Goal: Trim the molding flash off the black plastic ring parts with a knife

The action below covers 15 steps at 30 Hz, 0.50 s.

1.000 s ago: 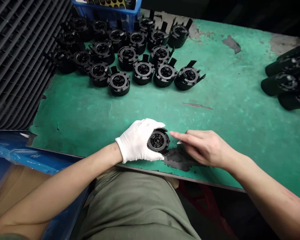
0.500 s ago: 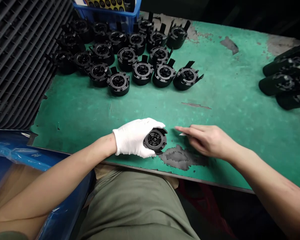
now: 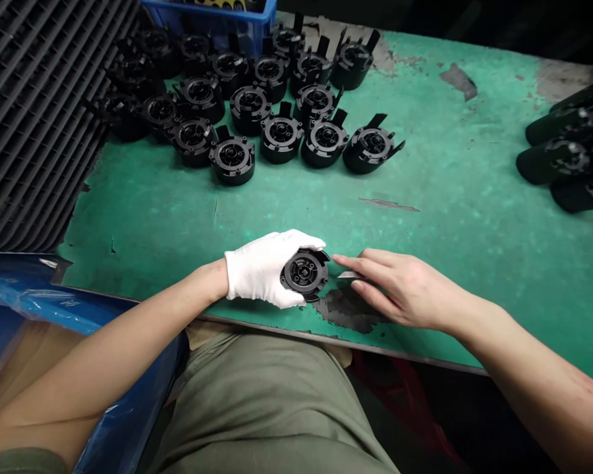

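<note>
My left hand (image 3: 259, 270), in a white glove, is closed round a round black plastic housing (image 3: 305, 272) near the table's front edge. The housing's ringed face with a small central hub points up, and a curved tab stands at its far rim. My bare right hand (image 3: 408, 288) grips a small pointed metal blade (image 3: 346, 274) between thumb and fingers. Its index finger reaches forward, with the tip close to the right side of the housing. The blade's tip lies just right of the housing, seemingly apart from it. Most of the blade is hidden in the fingers.
Several similar black housings (image 3: 232, 155) stand in rows at the back left of the green table (image 3: 454, 243). Behind them is a blue bin (image 3: 247, 29). Dark cylinders (image 3: 548, 163) stand at the right. Black ribbed trays (image 3: 34, 118) rise on the left, above blue plastic sheeting (image 3: 34, 289).
My right hand has moved left toward the housing and turned, so more of the blade and the thumb show. My left hand keeps its hold on the housing, almost unmoved.
</note>
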### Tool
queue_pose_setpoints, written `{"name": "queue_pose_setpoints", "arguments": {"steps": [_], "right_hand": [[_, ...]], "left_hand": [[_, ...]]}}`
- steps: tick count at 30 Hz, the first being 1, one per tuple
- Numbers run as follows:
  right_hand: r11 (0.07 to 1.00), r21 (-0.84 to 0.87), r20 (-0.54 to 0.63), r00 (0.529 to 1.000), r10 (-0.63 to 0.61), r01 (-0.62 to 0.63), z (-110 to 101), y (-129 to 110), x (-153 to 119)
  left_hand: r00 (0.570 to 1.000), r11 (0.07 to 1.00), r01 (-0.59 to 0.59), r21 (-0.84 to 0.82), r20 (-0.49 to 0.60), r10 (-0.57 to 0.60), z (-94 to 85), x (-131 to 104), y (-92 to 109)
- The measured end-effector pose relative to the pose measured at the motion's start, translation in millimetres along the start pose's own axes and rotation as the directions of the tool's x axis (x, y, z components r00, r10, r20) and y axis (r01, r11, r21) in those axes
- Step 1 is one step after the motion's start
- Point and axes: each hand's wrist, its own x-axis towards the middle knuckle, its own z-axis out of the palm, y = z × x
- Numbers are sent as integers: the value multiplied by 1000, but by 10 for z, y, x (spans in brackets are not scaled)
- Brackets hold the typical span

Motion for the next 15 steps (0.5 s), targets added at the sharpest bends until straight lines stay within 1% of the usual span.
{"name": "queue_pose_setpoints", "arguments": {"steps": [2, 5, 7, 10, 15], "right_hand": [[999, -39, 4, 1000, -19, 19, 7, -97, 63], [974, -225, -63, 998, -26, 11, 59, -175, 114], [950, -312, -94, 994, -53, 21, 86, -195, 117], [932, -358, -93, 992, -90, 51, 88, -232, 109], [923, -378, -74, 991, -107, 72, 45, -294, 124]], "left_hand": [[999, 1000, -13, -13, -31, 13, 25, -25, -13], [997, 998, -49, -26, -64, 47, 44, -54, -17], [994, 997, -75, -19, -79, 73, 47, -62, -16], [993, 997, -75, -6, -90, 74, 49, -60, -18], [993, 997, -77, -6, -87, 77, 49, -51, -17]]}}
